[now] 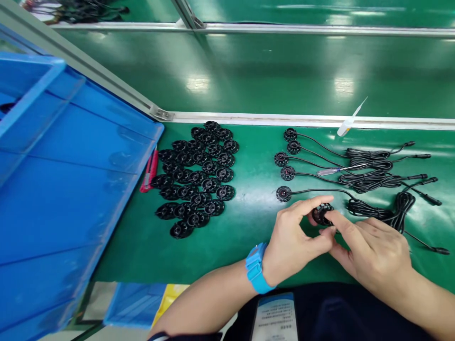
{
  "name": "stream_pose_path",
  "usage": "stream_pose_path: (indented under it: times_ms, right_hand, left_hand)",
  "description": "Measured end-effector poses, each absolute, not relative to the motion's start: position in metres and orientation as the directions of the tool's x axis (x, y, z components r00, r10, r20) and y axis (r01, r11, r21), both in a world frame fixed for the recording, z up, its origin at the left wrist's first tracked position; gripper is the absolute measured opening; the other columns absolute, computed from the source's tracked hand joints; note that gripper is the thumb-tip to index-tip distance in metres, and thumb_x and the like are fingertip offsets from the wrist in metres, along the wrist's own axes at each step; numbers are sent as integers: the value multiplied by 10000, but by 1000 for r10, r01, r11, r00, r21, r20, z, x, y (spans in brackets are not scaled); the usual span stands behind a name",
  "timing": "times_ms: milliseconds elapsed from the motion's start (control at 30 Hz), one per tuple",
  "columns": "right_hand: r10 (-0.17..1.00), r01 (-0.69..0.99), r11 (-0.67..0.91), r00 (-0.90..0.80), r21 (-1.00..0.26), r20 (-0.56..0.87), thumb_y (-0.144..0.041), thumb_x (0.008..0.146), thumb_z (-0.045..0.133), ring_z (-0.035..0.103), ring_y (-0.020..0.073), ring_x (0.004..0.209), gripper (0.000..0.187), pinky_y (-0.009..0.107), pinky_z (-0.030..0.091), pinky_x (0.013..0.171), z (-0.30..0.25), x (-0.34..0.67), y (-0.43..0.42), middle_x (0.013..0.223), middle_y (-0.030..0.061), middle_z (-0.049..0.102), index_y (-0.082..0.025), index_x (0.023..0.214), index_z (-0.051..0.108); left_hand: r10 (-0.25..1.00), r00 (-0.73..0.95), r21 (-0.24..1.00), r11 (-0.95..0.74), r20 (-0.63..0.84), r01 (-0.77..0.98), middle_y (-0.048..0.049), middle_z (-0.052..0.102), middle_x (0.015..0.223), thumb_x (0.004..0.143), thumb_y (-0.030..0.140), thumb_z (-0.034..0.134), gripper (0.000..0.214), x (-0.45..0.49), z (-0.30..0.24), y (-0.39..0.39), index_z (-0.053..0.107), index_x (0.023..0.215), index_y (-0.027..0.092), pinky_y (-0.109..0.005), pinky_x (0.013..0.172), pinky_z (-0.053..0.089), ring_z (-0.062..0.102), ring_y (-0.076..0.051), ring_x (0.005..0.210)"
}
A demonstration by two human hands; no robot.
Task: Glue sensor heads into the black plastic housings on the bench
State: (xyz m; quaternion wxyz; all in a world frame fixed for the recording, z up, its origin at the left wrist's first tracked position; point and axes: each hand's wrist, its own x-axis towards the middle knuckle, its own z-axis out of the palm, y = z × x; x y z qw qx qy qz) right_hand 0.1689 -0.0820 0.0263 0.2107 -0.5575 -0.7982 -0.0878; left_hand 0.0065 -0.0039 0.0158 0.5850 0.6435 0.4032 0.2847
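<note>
Between my two hands is a round black slotted plastic part [322, 214], raised over the front of the green table. My left hand [296, 237], with a blue wrist strap [258, 268], pinches its rim between thumb and fingers. The index finger of my right hand [369, 248] presses on its right side, with the thumb close below. Beyond the hands, several similar round parts, one of them a black disc [283, 193], lie joined to coiled black cables [369, 208]. A clear-handled screwdriver [329, 171] rests across the cables.
Many loose black round parts [199, 177] lie in a cluster at centre left. A red-handled tool [151, 170] sits beside a big blue bin [71, 189]. At the back, a small white dropper bottle [346, 127] lies near the metal rail [249, 117]. A blue tray [135, 303] is below the edge.
</note>
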Motion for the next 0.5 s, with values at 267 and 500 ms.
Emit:
stream_pose_path:
  times_ms: [267,500]
  right_hand:
    - [789,836,476,-268,-273,553,-178,891,754,476,98,557,380,288,417,627,19,183,-76,619,-62,551,-134,1246,625]
    - [783,819,514,-327,-253,529,-230,895,754,446,125,577,355,311,419,643,23,189,-73,631,-38,564,-166,1229,652]
  left_hand:
    - [746,646,978,207,-158,0,-8,665,804,707,157,744,513,5,18,4,731,1220,168,-269,705,521,582,-148,725]
    - [684,705,969,244,-189,22,-13,660,825,712,179,756,509,2,18,7,736,1220,165,-269,718,501,554,-149,745]
